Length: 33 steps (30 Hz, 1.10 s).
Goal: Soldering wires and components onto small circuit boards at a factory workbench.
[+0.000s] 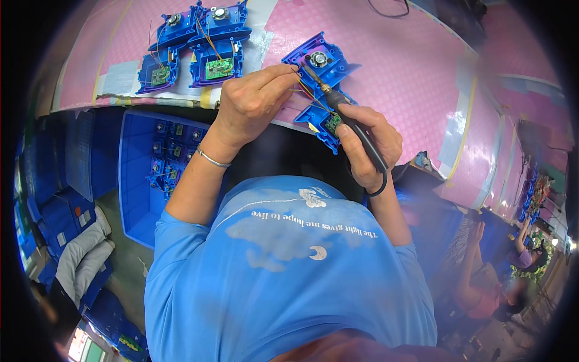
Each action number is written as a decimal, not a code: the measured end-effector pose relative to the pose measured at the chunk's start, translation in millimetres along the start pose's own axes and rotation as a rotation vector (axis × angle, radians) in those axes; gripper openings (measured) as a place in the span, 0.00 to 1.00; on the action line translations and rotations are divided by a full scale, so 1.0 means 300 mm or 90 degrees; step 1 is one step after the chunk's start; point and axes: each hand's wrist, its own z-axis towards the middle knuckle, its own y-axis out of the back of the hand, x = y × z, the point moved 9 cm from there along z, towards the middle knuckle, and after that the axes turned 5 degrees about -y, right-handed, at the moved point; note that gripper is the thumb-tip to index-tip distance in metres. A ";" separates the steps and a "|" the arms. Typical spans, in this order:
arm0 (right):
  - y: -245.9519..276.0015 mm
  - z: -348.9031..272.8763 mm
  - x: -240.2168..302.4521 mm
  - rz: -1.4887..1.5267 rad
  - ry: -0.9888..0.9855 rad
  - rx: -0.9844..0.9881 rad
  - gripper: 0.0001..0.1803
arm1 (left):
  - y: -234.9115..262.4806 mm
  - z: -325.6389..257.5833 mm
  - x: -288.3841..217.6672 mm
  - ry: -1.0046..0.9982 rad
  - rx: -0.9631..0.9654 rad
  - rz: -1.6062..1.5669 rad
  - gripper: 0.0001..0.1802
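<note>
My right hand (pixel 381 136) grips a soldering iron (pixel 370 148) by its dark handle, the metal tip pointing up and left. That tip is close to a round speaker (pixel 318 59) in an open blue plastic housing (pixel 339 73); I cannot tell whether it touches anything. My left hand (pixel 252 101) is closed in a pinch on a thin wire just left of the housing. Thin coloured wires run down to a green circuit board (pixel 332 123) in the housing's lower half (pixel 325 137), partly behind my right fingers.
Open blue housings (pixel 224 35) with speakers, boards and wires lie at the table's far left. Below the edge of the pink-covered table (pixel 416 78) stands a blue bin (pixel 137 181) with several more assemblies. Stacked blue crates and other people are at both sides.
</note>
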 end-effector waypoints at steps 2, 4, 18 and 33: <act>0.007 -0.004 0.008 -0.003 0.024 -0.016 0.15 | -0.002 -0.003 0.001 -0.002 0.000 -0.002 0.17; 0.010 -0.006 0.009 0.000 0.020 -0.014 0.16 | -0.001 0.000 0.000 0.000 0.002 -0.001 0.17; 0.014 -0.013 0.012 0.011 0.012 -0.007 0.15 | 0.003 0.009 0.001 0.005 -0.010 -0.007 0.15; 0.039 -0.024 0.026 -0.002 0.029 -0.015 0.15 | 0.078 0.008 -0.006 0.078 -0.098 -0.010 0.17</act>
